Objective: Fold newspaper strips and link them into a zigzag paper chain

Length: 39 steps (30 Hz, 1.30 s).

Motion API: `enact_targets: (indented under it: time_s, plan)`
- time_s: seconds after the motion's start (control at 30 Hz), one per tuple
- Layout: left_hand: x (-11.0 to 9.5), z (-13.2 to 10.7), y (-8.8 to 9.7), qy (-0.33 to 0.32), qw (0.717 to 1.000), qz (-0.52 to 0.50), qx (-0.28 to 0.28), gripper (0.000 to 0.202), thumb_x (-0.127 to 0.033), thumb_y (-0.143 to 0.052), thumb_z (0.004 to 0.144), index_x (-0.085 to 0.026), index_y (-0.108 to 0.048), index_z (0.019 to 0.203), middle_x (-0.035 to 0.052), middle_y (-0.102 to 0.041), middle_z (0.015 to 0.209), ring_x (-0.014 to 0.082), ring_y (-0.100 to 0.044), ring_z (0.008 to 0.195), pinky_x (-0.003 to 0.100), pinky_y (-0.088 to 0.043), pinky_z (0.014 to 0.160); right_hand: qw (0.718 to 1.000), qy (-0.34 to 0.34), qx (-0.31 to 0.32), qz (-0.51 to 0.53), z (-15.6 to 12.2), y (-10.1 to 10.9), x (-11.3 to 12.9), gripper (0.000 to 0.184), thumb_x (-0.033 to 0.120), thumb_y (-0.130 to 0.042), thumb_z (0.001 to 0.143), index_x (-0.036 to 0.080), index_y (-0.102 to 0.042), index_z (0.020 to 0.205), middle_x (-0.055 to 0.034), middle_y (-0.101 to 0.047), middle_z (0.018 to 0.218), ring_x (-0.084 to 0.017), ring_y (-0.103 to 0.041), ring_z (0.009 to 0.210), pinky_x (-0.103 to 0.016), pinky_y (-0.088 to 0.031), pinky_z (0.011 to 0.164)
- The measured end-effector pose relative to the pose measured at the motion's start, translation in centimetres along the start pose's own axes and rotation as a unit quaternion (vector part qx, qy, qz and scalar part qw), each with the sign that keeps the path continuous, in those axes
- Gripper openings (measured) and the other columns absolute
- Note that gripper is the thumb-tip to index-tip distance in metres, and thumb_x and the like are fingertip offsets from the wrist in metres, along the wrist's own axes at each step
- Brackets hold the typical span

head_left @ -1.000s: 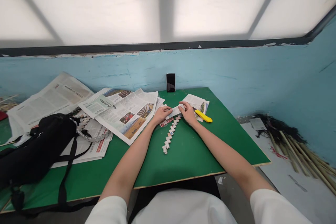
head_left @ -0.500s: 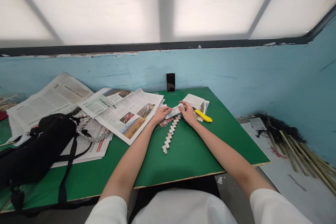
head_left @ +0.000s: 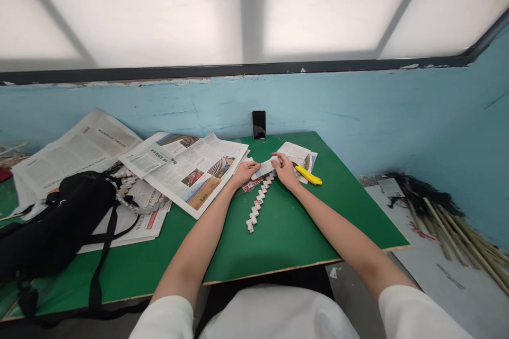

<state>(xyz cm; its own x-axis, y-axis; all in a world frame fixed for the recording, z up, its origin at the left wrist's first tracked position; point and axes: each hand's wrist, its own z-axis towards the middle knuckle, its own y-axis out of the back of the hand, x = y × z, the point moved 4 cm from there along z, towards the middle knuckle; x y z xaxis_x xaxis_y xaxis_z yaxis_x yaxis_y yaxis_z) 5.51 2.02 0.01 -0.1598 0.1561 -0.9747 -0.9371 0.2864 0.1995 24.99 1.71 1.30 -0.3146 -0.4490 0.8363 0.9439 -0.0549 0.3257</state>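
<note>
Between my two hands is a small strip of newspaper (head_left: 262, 169), stretched flat above the green table. My left hand (head_left: 245, 172) pinches its left end, and my right hand (head_left: 283, 169) grips its right end with thumb and fingers. Just below it, a zigzag chain of folded paper (head_left: 257, 205) runs down the table toward me, its top end close under my right hand. A yellow utility knife (head_left: 308, 175) lies right of my right hand, partly on cut newspaper pieces (head_left: 296, 152). A red-printed paper scrap (head_left: 253, 184) lies by my left hand.
Large newspaper sheets (head_left: 191, 169) cover the table's left part, beside a black bag (head_left: 67, 217) with straps. A phone (head_left: 259, 124) leans upright on the blue wall. Bamboo sticks (head_left: 449, 228) lie at right beyond the green table's edge (head_left: 366, 212).
</note>
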Motion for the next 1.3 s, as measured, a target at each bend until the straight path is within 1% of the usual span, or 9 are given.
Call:
enact_targets:
  time_s: [0.2, 0.53, 0.63, 0.77, 0.83, 0.93, 1.03, 1.17, 1.3]
  plan:
    - [-0.6, -0.5, -0.2, 0.035, 0.999, -0.027, 0.003, 0.052, -0.062, -0.064, 0.086, -0.013, -0.075, 0.098, 0.0123, -0.073, 0.075, 0.0201, -0.06, 0.056, 0.031, -0.044, 0.053, 0.999, -0.014, -0.029, 0.025, 0.1, 0.3, -0.3, 0.04, 0.039, -0.054, 0.092, 0.021, -0.06, 0.127, -0.0057, -0.064, 0.09, -0.024, -0.057, 0.082, -0.036, -0.049, 0.075]
    - [-0.9, -0.5, -0.5, 0.058, 0.996, -0.06, -0.009, 0.056, -0.066, -0.059, 0.089, -0.012, -0.073, 0.085, 0.0148, -0.074, 0.075, 0.0187, -0.06, 0.053, 0.03, -0.043, 0.05, 0.999, -0.021, -0.042, 0.015, 0.0, 0.4, -0.1, 0.039, 0.039, -0.055, 0.091, 0.021, -0.059, 0.125, -0.0035, -0.058, 0.081, -0.024, -0.055, 0.079, -0.036, -0.049, 0.073]
    - [-0.9, -0.5, -0.4, 0.054, 0.997, -0.044, -0.016, 0.054, -0.065, -0.064, 0.085, -0.012, -0.074, 0.09, 0.0103, -0.072, 0.071, 0.0173, -0.058, 0.051, 0.028, -0.041, 0.049, 0.999, -0.02, -0.046, 0.01, 0.0, 0.5, 0.1, 0.037, 0.038, -0.055, 0.091, 0.021, -0.059, 0.124, -0.0044, -0.059, 0.085, -0.024, -0.055, 0.081, -0.036, -0.049, 0.074]
    - [-0.7, -0.4, 0.2, 0.049, 0.997, 0.011, -0.064, 0.048, -0.059, -0.079, 0.073, -0.015, -0.072, 0.092, -0.0006, -0.061, 0.056, 0.0119, -0.047, 0.042, 0.024, -0.033, 0.044, 0.998, -0.021, -0.057, 0.014, -0.1, 0.5, 0.2, 0.036, 0.038, -0.055, 0.092, 0.021, -0.06, 0.123, -0.0046, -0.059, 0.087, -0.024, -0.056, 0.084, -0.037, -0.049, 0.076]
    - [-0.5, -0.4, 0.3, 0.054, 0.996, 0.016, -0.071, 0.048, -0.06, -0.077, 0.074, -0.016, -0.071, 0.089, -0.0022, -0.057, 0.051, 0.0114, -0.044, 0.039, 0.024, -0.03, 0.042, 0.998, -0.021, -0.057, 0.019, -0.1, 0.5, 0.1, 0.036, 0.038, -0.056, 0.092, 0.02, -0.06, 0.123, -0.0045, -0.059, 0.088, -0.024, -0.056, 0.085, -0.036, -0.049, 0.077]
    - [-0.5, -0.5, 0.4, 0.055, 0.996, 0.015, -0.065, 0.048, -0.062, -0.075, 0.077, -0.015, -0.072, 0.087, -0.0016, -0.055, 0.049, 0.0125, -0.045, 0.04, 0.024, -0.028, 0.041, 0.998, -0.023, -0.058, 0.021, 0.0, 0.5, 0.0, 0.036, 0.039, -0.056, 0.092, 0.021, -0.06, 0.123, -0.0043, -0.059, 0.088, -0.024, -0.057, 0.086, -0.036, -0.049, 0.077]
    - [-0.7, -0.5, 0.3, 0.054, 0.997, 0.009, -0.06, 0.048, -0.062, -0.073, 0.079, -0.014, -0.073, 0.086, 0.0003, -0.059, 0.051, 0.0128, -0.047, 0.042, 0.025, -0.03, 0.042, 0.998, -0.021, -0.059, 0.02, 0.0, 0.5, -0.1, 0.035, 0.038, -0.055, 0.092, 0.021, -0.06, 0.122, -0.0046, -0.059, 0.088, -0.024, -0.057, 0.086, -0.035, -0.049, 0.076]
    - [-1.0, -0.5, -0.1, 0.055, 0.997, -0.04, -0.043, 0.05, -0.062, -0.071, 0.081, -0.013, -0.073, 0.087, 0.0058, -0.07, 0.064, 0.0156, -0.057, 0.049, 0.025, -0.038, 0.045, 0.998, -0.018, -0.061, 0.013, 0.1, 0.5, -0.2, 0.035, 0.038, -0.055, 0.092, 0.021, -0.06, 0.122, -0.0047, -0.06, 0.087, -0.024, -0.057, 0.083, -0.035, -0.049, 0.075]
    - [-1.1, -0.6, -0.4, 0.062, 0.996, -0.064, -0.03, 0.05, -0.062, -0.071, 0.081, -0.013, -0.072, 0.088, 0.0073, -0.073, 0.069, 0.017, -0.061, 0.053, 0.027, -0.045, 0.049, 0.998, -0.017, -0.058, 0.005, 0.0, 0.5, -0.3, 0.037, 0.038, -0.054, 0.092, 0.021, -0.059, 0.124, -0.0045, -0.06, 0.086, -0.024, -0.057, 0.082, -0.035, -0.049, 0.074]
